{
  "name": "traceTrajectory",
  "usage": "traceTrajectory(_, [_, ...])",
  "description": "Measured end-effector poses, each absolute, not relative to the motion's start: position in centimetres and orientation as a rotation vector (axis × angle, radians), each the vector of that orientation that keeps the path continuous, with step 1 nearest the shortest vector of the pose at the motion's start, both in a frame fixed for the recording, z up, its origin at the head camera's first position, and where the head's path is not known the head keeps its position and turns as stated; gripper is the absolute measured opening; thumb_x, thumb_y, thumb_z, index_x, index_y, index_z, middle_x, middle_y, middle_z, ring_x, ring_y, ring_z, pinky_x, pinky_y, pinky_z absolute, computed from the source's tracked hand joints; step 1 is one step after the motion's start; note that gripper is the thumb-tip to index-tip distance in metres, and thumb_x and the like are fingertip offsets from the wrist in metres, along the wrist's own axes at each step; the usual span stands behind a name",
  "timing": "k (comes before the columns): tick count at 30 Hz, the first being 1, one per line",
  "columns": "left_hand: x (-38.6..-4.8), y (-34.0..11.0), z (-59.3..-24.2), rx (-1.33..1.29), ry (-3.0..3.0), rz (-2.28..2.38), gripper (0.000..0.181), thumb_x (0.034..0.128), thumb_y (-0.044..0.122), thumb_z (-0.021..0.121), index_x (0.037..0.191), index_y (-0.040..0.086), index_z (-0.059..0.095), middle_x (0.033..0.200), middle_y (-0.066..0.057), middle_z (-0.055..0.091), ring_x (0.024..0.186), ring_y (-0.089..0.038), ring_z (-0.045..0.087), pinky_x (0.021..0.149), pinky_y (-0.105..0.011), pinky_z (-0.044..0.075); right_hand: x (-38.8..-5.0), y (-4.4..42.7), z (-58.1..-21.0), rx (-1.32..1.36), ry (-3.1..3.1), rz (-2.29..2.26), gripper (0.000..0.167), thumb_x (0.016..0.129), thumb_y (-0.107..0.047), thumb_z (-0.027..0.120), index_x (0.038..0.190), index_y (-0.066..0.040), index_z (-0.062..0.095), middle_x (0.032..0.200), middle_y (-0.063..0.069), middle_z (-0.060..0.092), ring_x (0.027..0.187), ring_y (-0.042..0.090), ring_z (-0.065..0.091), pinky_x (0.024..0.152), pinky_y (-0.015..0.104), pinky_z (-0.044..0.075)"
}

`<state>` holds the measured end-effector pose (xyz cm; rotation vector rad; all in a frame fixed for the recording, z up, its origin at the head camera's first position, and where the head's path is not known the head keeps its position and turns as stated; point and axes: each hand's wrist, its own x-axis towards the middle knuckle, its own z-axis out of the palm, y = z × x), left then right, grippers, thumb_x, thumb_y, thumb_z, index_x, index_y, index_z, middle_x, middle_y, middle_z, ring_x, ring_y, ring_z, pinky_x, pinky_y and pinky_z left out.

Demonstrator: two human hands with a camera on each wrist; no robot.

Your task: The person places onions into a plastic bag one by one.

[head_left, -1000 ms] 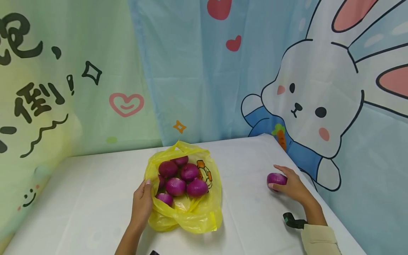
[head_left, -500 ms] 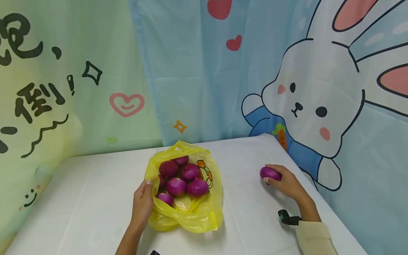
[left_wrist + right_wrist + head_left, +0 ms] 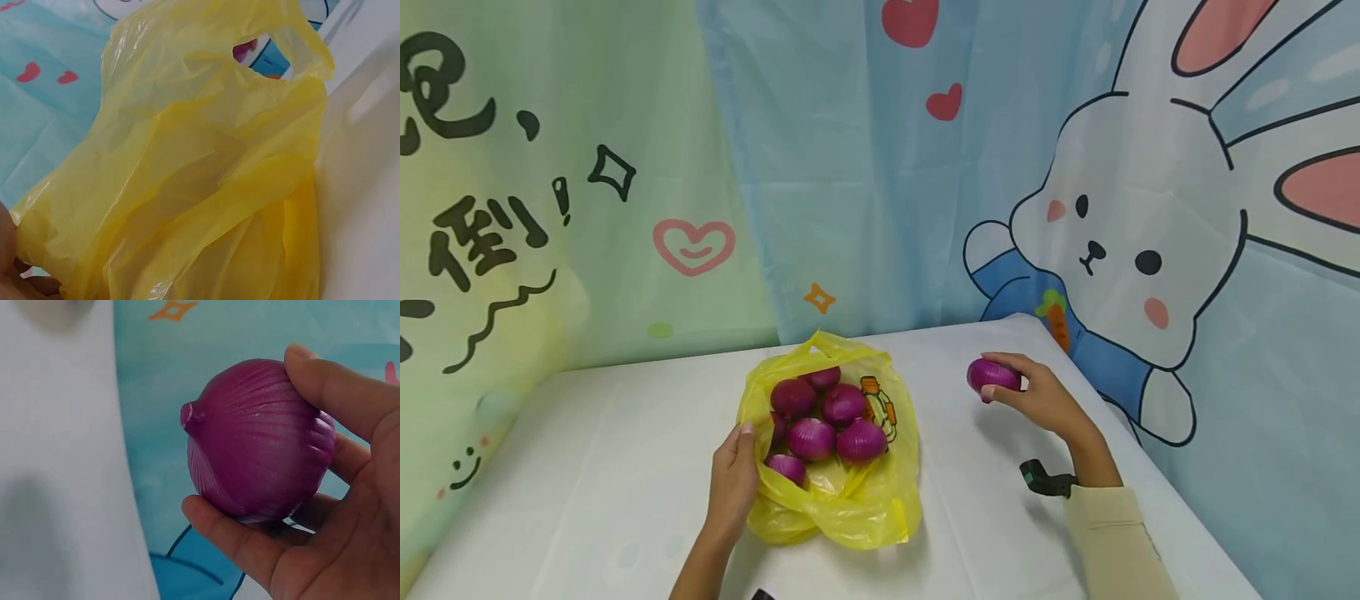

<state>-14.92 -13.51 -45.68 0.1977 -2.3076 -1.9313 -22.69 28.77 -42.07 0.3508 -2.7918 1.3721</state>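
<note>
My right hand [image 3: 1037, 396] grips a purple onion [image 3: 992, 377] between thumb and fingers, held above the white table with a shadow below it. Up close in the right wrist view, the onion [image 3: 262, 444] has a short stem tip pointing left. A yellow plastic bag [image 3: 891, 492] stands with its mouth spread, and several purple onions [image 3: 811, 439] lie inside. At the bag's left rim my left hand [image 3: 735, 479] pinches the plastic, thumb on the inside. The left wrist view is mostly filled by the bag's side [image 3: 187, 169]; only part of that hand shows there.
The white table [image 3: 625, 483] runs back to a printed curtain [image 3: 827, 167] with a rabbit drawing on the right. A black wrist-camera mount [image 3: 1047, 481] sits at the right wrist. Another small black piece [image 3: 763, 594] shows at the bottom edge.
My right hand has lifted the onion off the right side of the table and carried it left toward the bag. The left hand and the bag have stayed in place.
</note>
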Motion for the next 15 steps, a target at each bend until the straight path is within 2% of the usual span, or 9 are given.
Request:
traceTrajectory(7, [-14.9,-13.6,-46.0,0.226,-2.317,-1.94,0.053,0.1063,0.042,0.029,0.138,0.004,0.049,0.137,-0.016,0.05,0.127,-0.026,0.043,0.109,-0.043,0.032,-23.7,25.6,-40.5,0.421,-2.763,1.456,0.063,0.084,-0.031,0.077,0.141,-0.018,0.052,0.143,0.016,0.042,0.126,0.043,0.04,0.083,0.05,0.053])
traceTrajectory(15, [-15.0,-13.6,-45.8,0.194,-2.299,-1.94,0.053,0.1069,0.04,0.029,0.138,0.002,0.049,0.137,-0.016,0.05,0.127,-0.025,0.043,0.108,-0.042,0.032,-24.3,22.6,-39.9,0.562,-2.699,1.573,0.058,0.085,-0.03,0.076,0.137,-0.017,0.056,0.139,0.013,0.048,0.118,0.038,0.048,0.082,0.044,0.054])
